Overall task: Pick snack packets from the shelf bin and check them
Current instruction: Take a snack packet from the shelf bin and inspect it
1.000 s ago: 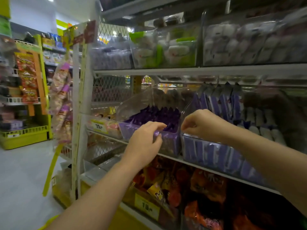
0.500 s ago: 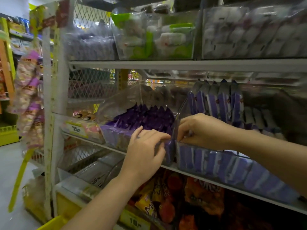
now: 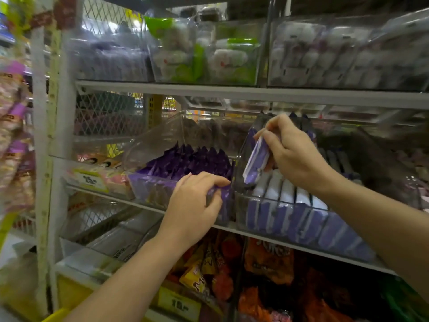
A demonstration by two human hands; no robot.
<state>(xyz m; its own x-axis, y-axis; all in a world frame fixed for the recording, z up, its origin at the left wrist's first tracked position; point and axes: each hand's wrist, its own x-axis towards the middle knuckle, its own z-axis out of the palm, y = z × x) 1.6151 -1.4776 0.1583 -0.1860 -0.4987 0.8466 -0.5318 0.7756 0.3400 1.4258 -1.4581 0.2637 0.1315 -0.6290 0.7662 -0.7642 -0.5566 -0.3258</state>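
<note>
The right hand [image 3: 294,156] has risen out of the clear bin [image 3: 239,173] just below it, its grip now closed on one pale purple packet [image 3: 256,163], pinched between thumb and fingers above the row beneath: picked, probably ready for checking. Left of that grip, the left hand [image 3: 195,205] pinches the front of the dark purple packets [image 3: 192,161]. The upper shelf [image 3: 232,92] sits close above the right grip; open room lies toward the person
</note>
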